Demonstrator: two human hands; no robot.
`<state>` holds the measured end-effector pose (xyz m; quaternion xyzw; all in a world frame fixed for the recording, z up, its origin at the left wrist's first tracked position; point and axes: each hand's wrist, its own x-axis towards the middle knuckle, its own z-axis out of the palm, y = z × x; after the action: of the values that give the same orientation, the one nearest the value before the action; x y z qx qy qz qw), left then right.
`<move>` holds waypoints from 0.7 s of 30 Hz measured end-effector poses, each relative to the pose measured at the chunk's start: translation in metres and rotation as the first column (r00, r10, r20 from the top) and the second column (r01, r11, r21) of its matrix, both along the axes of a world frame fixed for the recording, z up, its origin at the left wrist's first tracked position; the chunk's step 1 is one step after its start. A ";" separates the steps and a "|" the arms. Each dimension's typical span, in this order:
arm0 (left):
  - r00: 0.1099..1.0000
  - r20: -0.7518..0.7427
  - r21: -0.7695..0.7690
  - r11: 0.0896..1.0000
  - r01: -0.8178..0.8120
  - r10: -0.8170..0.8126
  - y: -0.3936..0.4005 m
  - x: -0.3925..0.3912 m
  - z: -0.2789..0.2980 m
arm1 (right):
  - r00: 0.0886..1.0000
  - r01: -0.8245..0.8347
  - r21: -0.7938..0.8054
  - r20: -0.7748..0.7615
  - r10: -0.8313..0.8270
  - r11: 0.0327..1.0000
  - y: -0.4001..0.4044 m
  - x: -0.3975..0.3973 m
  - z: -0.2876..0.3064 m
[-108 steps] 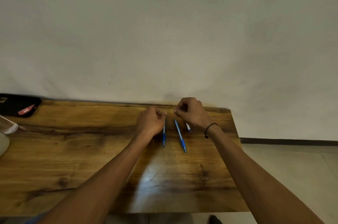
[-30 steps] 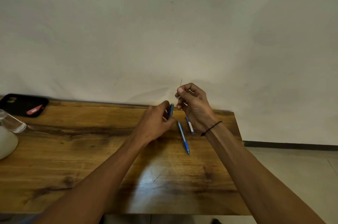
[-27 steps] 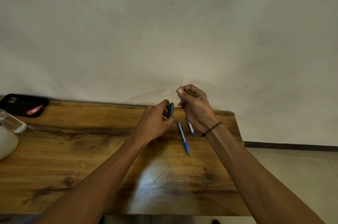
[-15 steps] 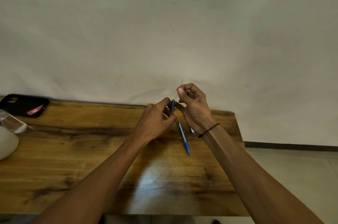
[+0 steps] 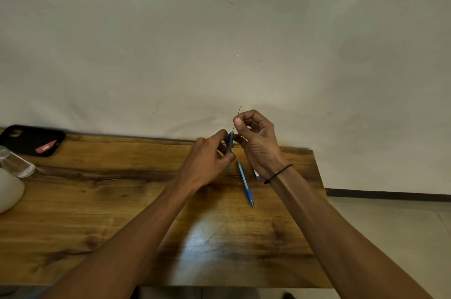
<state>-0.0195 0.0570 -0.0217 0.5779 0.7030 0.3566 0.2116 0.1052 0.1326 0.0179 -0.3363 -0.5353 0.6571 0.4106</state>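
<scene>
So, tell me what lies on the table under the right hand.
A blue-and-white piece peeks out beneath the wrist of the right hand; the rest is covered. A blue pen lies beside it on the table.

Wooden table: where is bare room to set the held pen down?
Bare: the wide table stretch between the glass and the left forearm, and the near patch between both forearms. Crowded: around the right hand, where a blue pen lies.
</scene>
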 end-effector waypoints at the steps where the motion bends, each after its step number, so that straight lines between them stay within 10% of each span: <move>1: 1.000 -0.001 0.000 1.000 0.000 0.000 0.000 0.000 0.000 | 1.000 -0.001 0.000 -0.001 0.001 1.000 0.000 0.000 -0.001; 21: 1.000 0.010 0.025 1.000 -0.012 0.012 0.002 -0.004 -0.003 | 0.996 0.030 0.078 0.081 -0.036 0.997 0.006 0.004 -0.013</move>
<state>-0.0230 0.0586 -0.0248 0.5743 0.7009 0.3696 0.2056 0.1090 0.1382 0.0049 -0.3560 -0.5709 0.6149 0.4114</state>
